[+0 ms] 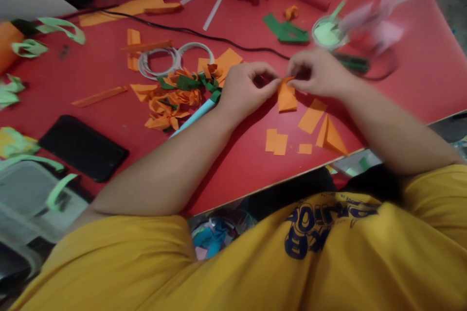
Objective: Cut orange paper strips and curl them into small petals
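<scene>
Between my fingertips is a folded piece of orange paper (287,98), its lower edge hanging toward me above the red table. My left hand (250,86) pinches the paper's upper left corner with thumb and finger. On the other side, my right hand (318,74) pinches the upper right corner. Loose orange paper pieces (313,115) lie just below, among them a folded triangular piece (331,136) and small squares (276,142). Beside my left wrist lies a bunch of orange paper flowers (171,102) with green bits and a light blue stick (195,116).
Two tape rolls (197,48) lie behind the flowers, near a black cable (226,41) crossing the red table (219,170). A black phone (83,148) rests at left. Green paper (286,29), a container of pale green stuff (326,33) and blurred pink paper (379,22) lie at upper right.
</scene>
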Action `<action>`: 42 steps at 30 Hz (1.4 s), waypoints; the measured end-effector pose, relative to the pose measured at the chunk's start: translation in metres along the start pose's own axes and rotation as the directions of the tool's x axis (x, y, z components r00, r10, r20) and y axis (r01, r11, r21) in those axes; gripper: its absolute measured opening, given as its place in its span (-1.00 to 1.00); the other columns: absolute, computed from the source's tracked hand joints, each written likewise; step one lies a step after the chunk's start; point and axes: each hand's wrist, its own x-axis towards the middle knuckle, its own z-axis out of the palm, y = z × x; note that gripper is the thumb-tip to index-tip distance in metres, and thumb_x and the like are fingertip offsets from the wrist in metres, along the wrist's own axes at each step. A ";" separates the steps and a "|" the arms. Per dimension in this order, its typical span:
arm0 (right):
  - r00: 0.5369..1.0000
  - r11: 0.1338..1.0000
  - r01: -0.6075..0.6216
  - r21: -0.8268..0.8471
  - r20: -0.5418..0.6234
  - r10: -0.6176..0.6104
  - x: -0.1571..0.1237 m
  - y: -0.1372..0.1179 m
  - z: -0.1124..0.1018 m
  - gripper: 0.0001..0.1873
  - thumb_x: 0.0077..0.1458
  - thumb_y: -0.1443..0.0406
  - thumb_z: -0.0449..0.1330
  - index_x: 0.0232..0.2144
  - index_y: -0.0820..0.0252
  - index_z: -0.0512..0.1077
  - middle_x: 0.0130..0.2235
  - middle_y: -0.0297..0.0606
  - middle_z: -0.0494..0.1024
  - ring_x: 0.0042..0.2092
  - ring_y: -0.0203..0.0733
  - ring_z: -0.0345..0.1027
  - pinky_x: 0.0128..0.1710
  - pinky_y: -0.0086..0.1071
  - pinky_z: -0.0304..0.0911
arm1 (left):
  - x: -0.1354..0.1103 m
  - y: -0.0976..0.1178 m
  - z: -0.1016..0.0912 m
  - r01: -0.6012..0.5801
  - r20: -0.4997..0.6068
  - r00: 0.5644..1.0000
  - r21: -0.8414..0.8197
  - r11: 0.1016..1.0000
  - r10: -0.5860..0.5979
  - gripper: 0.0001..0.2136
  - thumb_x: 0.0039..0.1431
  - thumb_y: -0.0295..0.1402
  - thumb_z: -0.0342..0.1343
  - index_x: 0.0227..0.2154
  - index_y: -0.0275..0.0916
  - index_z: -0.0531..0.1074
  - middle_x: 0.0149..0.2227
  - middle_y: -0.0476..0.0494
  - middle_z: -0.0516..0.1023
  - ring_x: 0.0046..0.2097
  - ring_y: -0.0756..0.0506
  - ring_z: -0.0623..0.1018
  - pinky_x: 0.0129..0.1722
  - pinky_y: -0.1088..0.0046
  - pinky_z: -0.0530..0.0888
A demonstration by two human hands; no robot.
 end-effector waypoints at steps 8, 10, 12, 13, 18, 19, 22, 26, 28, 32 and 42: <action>1.000 0.999 -0.002 -0.045 0.027 0.004 0.002 0.004 0.003 -0.78 0.11 0.28 0.60 -0.30 -0.04 0.62 -0.38 -0.35 0.70 -0.34 -0.05 0.59 -0.17 -0.11 0.63 | -0.002 0.012 -0.006 -0.091 0.006 0.996 0.122 0.988 0.091 -0.79 0.37 -0.13 0.48 -0.16 -0.07 0.62 -0.12 -0.12 0.77 0.01 -0.25 0.70 0.03 0.11 0.63; 0.999 0.999 -0.007 -0.040 0.036 0.008 0.003 0.003 0.003 -0.78 0.11 0.31 0.59 -0.28 -0.04 0.63 -0.38 -0.35 0.71 -0.33 -0.05 0.59 -0.16 -0.10 0.63 | -0.004 0.018 -0.010 -0.131 0.038 0.991 0.169 0.977 0.126 -0.75 0.33 -0.13 0.53 -0.15 -0.05 0.60 -0.04 -0.17 0.75 0.11 -0.31 0.69 0.13 0.03 0.62; 0.999 0.999 -0.011 -0.046 0.041 0.013 0.003 0.001 0.002 -0.78 0.11 0.32 0.58 -0.27 -0.04 0.63 -0.36 -0.36 0.71 -0.31 -0.04 0.61 -0.15 -0.10 0.63 | -0.005 0.021 -0.012 -0.166 0.116 0.983 0.194 0.967 0.146 -0.75 0.28 -0.14 0.56 -0.20 -0.04 0.60 -0.03 -0.20 0.73 0.15 -0.38 0.68 0.19 -0.03 0.61; 0.999 0.999 -0.010 -0.051 0.041 0.012 0.003 0.001 0.002 -0.78 0.11 0.32 0.57 -0.28 -0.04 0.63 -0.36 -0.35 0.71 -0.29 -0.03 0.61 -0.14 -0.09 0.63 | -0.005 0.021 -0.012 -0.181 0.159 0.976 0.199 0.963 0.151 -0.76 0.25 -0.15 0.57 -0.21 -0.03 0.61 -0.03 -0.21 0.73 0.15 -0.40 0.68 0.21 -0.05 0.61; 0.999 0.999 0.008 -0.053 0.041 -0.005 0.003 0.003 0.005 -0.80 0.12 0.22 0.56 -0.29 -0.06 0.61 -0.36 -0.34 0.71 -0.27 -0.01 0.61 -0.17 -0.10 0.61 | -0.003 0.012 -0.011 -0.200 0.238 0.959 0.187 0.962 0.153 -0.75 0.14 -0.17 0.61 -0.19 0.02 0.70 -0.07 -0.19 0.72 0.11 -0.41 0.69 0.18 -0.05 0.62; 0.999 0.998 0.009 -0.058 0.045 -0.006 0.003 0.004 0.006 -0.80 0.13 0.20 0.56 -0.29 -0.06 0.61 -0.35 -0.34 0.72 -0.27 -0.01 0.61 -0.18 -0.10 0.61 | -0.002 0.011 -0.011 -0.197 0.238 0.960 0.183 0.963 0.151 -0.75 0.12 -0.16 0.61 -0.19 0.01 0.71 -0.08 -0.19 0.71 0.09 -0.41 0.69 0.16 -0.04 0.62; 0.998 0.996 0.017 -0.091 0.056 -0.012 0.005 0.004 0.010 -0.81 0.14 0.20 0.56 -0.28 -0.07 0.61 -0.30 -0.32 0.74 -0.26 -0.01 0.60 -0.15 -0.09 0.61 | -0.001 0.009 -0.012 -0.190 0.242 0.960 0.183 0.965 0.143 -0.76 0.13 -0.14 0.59 -0.20 -0.01 0.72 -0.08 -0.19 0.72 0.05 -0.39 0.68 0.14 -0.04 0.61; 0.999 0.992 0.042 -0.121 0.025 -0.039 0.003 -0.005 -0.005 -0.77 0.17 0.17 0.60 -0.19 -0.08 0.64 -0.22 -0.29 0.75 -0.17 0.04 0.63 -0.07 -0.06 0.63 | 0.000 0.007 -0.014 -0.203 0.250 0.957 0.202 0.958 0.150 -0.74 0.14 -0.14 0.60 -0.15 0.01 0.75 -0.05 -0.18 0.73 0.01 -0.37 0.67 0.14 -0.03 0.61; 0.998 0.984 0.045 -0.170 -0.032 -0.052 -0.002 -0.006 -0.026 -0.75 0.23 0.11 0.61 -0.15 -0.09 0.66 -0.17 -0.26 0.76 -0.14 0.06 0.64 -0.04 -0.03 0.64 | 0.001 0.005 -0.014 -0.213 0.261 0.953 0.207 0.955 0.156 -0.73 0.14 -0.15 0.61 -0.12 0.04 0.77 -0.05 -0.17 0.73 -0.02 -0.34 0.67 0.12 -0.01 0.60; 0.973 0.907 -0.031 -0.420 -0.221 -0.069 -0.023 0.026 -0.079 -0.58 0.46 -0.19 0.44 -0.12 -0.04 0.72 -0.18 -0.18 0.76 -0.22 -0.07 0.60 -0.14 -0.11 0.56 | 0.002 0.002 -0.012 -0.208 0.276 0.950 0.216 0.954 0.144 -0.70 0.18 -0.17 0.59 -0.04 0.03 0.79 -0.03 -0.17 0.72 -0.01 -0.32 0.67 0.11 0.05 0.60; 0.994 0.927 -0.077 -0.368 -0.099 0.043 -0.058 0.033 -0.107 -0.68 0.30 -0.15 0.53 -0.16 -0.15 0.76 -0.18 -0.11 0.82 0.02 0.41 0.71 -0.04 0.26 0.66 | 0.003 0.007 -0.013 -0.188 0.349 0.932 0.245 0.951 0.094 -0.59 0.32 -0.13 0.50 0.19 0.00 0.79 0.21 -0.21 0.61 0.29 -0.39 0.56 0.42 -0.04 0.47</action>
